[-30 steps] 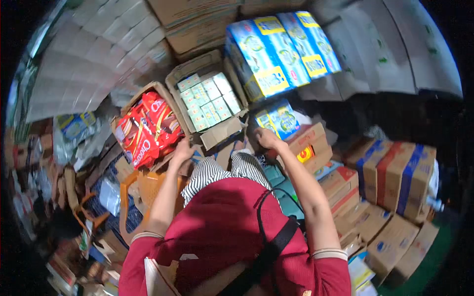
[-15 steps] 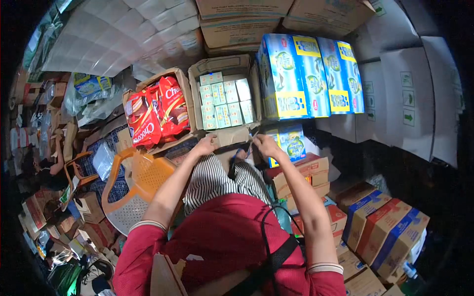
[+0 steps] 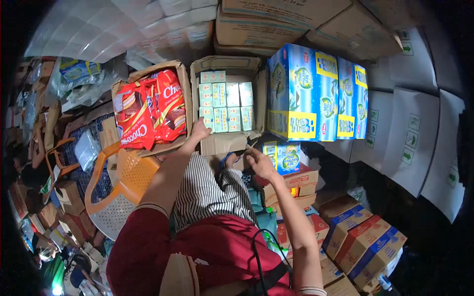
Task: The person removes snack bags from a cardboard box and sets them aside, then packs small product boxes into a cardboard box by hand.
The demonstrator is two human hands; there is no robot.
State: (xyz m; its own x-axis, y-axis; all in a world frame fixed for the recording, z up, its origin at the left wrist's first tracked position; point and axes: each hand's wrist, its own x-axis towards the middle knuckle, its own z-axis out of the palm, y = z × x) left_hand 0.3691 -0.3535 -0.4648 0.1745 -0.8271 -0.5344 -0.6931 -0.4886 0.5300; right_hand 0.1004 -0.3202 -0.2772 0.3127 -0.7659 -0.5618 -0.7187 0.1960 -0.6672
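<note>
An open cardboard box [image 3: 231, 62] holds several small pale green boxes [image 3: 219, 94] packed in rows. At its near left corner is my left hand [image 3: 200, 129], its fingertips by the box's front edge; whether they pinch anything is hidden. My right hand [image 3: 259, 162] is near the box's front right corner, fingers curled, with a small dark item at the fingertips that I cannot make out. Left of this box, another open carton [image 3: 183, 79] contains red snack packets [image 3: 149, 109]. My striped trousers [image 3: 205, 190] show below the boxes.
Large blue and yellow cartons [image 3: 316, 93] stand at the right, with a smaller blue pack [image 3: 288, 157] below. An orange and grey plastic chair [image 3: 131, 172] is at the left. Strapped brown cartons [image 3: 365, 241] lie at the lower right, white cartons [image 3: 410, 138] at the far right.
The view has shifted. My left hand has moved up and forward to the green boxes' carton corner. My right hand remains near the front right corner, a little lower.
</note>
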